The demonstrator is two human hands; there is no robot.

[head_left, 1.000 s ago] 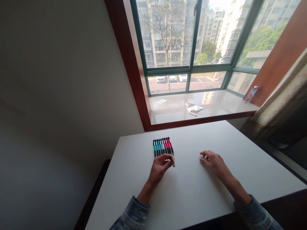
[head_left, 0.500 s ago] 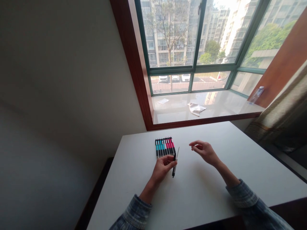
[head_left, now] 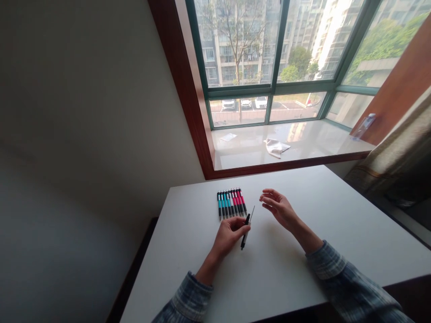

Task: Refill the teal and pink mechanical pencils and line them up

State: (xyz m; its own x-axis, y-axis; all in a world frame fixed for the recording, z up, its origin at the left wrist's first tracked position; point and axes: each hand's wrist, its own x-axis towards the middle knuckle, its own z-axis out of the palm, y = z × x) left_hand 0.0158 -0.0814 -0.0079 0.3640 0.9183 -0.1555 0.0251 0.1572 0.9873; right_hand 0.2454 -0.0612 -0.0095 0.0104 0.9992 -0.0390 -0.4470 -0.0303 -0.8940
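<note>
My left hand [head_left: 227,235] pinches a black and whitish pen [head_left: 244,240] between thumb and fingertips, tilted, above the white table [head_left: 279,278]. Beside its upper end a thin pale rod [head_left: 252,212], like a refill, sticks up; whether it is joined to the pen I cannot tell. My right hand [head_left: 279,208] hovers to the right of the rod, fingers curved and apart, holding nothing. Just beyond my left hand lies a neat row of several pens [head_left: 231,202], teal on the left and red on the right, with a whitish one between.
Behind the table is a window sill [head_left: 242,157] with a crumpled white cloth [head_left: 276,147], a flat packet [head_left: 229,137] and a clear bottle [head_left: 365,126]. A wall [head_left: 101,134] rises on the left. A curtain [head_left: 397,148] hangs at the right.
My right hand has moved left toward the rod, and its fingers have spread apart. My left hand keeps the pen in nearly the same place, slightly more tilted. The view has shifted a little.
</note>
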